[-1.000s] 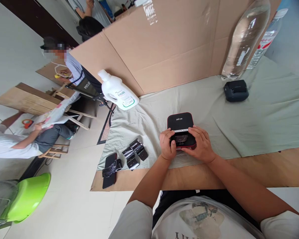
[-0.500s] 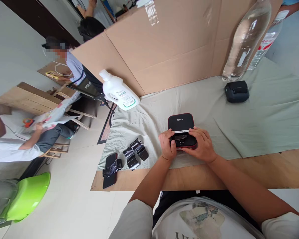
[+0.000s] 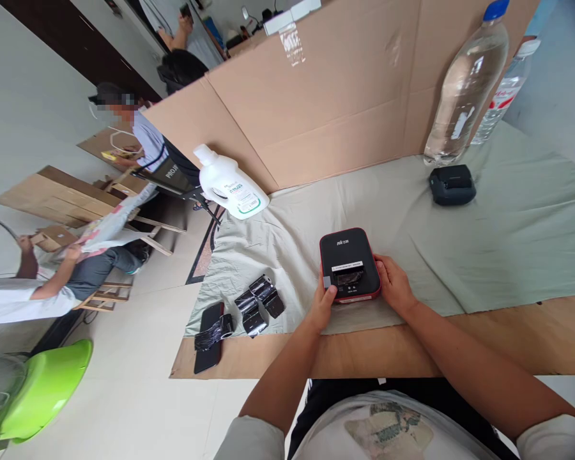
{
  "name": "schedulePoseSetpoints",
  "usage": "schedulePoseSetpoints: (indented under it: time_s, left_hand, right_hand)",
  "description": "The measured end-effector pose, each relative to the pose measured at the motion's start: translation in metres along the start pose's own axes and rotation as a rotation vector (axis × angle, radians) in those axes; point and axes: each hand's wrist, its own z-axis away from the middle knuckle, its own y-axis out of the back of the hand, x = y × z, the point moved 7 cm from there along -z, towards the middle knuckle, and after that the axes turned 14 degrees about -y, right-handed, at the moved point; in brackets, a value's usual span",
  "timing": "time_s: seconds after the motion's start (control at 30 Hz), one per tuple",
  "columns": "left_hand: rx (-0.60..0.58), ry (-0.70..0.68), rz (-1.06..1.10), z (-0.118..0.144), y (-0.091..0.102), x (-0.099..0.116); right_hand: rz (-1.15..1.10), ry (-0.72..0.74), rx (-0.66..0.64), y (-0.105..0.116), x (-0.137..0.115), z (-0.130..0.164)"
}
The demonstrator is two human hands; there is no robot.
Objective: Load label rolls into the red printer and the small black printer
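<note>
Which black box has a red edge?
The near box, between the left hand and right hand; the far box, by the big bottle, shows no red.

You have bright, diffuse light, with soft shadow around the black case (image 3: 453, 185). You have glare on the large bottle (image 3: 464, 96), wide-angle stretching toward the left edge, and darkened right corners.

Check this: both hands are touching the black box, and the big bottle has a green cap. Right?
The big bottle has a blue cap, not green: see the head view. The left hand and right hand do touch the black box.
</note>
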Motion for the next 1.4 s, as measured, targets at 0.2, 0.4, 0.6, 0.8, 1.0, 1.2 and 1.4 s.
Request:
schedulePoseSetpoints:
  time_s: [0.2, 0.4, 0.6, 0.8, 1.0, 1.2, 1.4]
  left_hand:
    - [0.033, 0.081, 0.055, 0.023, 0.018, 0.011]
    - [0.408, 0.247, 0.401, -0.031, 0.078, -0.011]
    - [0.660, 0.172, 0.372, -0.148, 0.183, -0.017]
    - [0.826, 0.256, 0.183, -0.191, 0.246, -0.038]
    - [1.018, 0.315, -0.243, -0.170, 0.277, -0.040]
    - [1.163, 0.160, -0.552, -0.147, 0.258, -0.011]
    - [0.531, -0.135, -0.499, -0.131, 0.094, -0.030]
  right_hand:
    - [0.027, 0.140, -0.124, -0.009, -0.019, 0.015]
    - [0.092, 0.160, -0.330, -0.029, -0.019, 0.018]
    - [0.137, 0.149, -0.320, -0.031, -0.014, 0.016]
    - [0.175, 0.181, -0.324, -0.030, -0.018, 0.018]
    - [0.201, 0.239, -0.311, -0.031, -0.023, 0.018]
    - [0.209, 0.273, -0.318, -0.034, -0.024, 0.021]
    - [0.354, 0.229, -0.057, -0.031, -0.015, 0.011]
